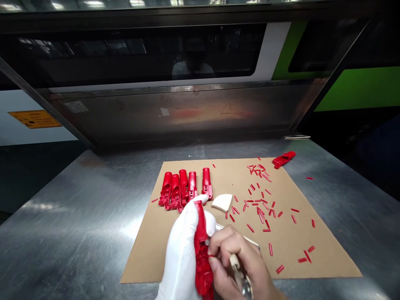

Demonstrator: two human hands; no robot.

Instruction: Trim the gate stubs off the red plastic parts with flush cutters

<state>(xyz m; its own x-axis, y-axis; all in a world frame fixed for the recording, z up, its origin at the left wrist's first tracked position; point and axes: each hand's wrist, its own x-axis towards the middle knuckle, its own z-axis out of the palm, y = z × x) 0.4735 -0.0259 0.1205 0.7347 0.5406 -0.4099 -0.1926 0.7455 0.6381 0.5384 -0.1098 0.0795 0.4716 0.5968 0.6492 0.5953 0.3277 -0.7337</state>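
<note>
My left hand (181, 246), in a white glove, is wrapped round a long red plastic part (201, 225) with a tubular upper end and a more intricate lower end. My bare right hand (242, 250) is closed against the part's right side. A slim tool (240, 275) with a beige and metal body runs through its curled fingers; the working tip is mostly hidden. Thumb and forefinger press together at the red part, where a bit of red shows between them. Beyond the hands, several similar red parts (175, 189) lie in a row on the cardboard sheet (146, 250).
Many small red strips (261, 212) are scattered over the cardboard's right side. A white wedge-shaped piece (222, 202) lies near the middle. Behind my right hand a flat pale-edged object (252, 242) is partly covered. Another red part (283, 159) rests at the far right corner. A metal panel (187, 112) stands behind the metal table (78, 216).
</note>
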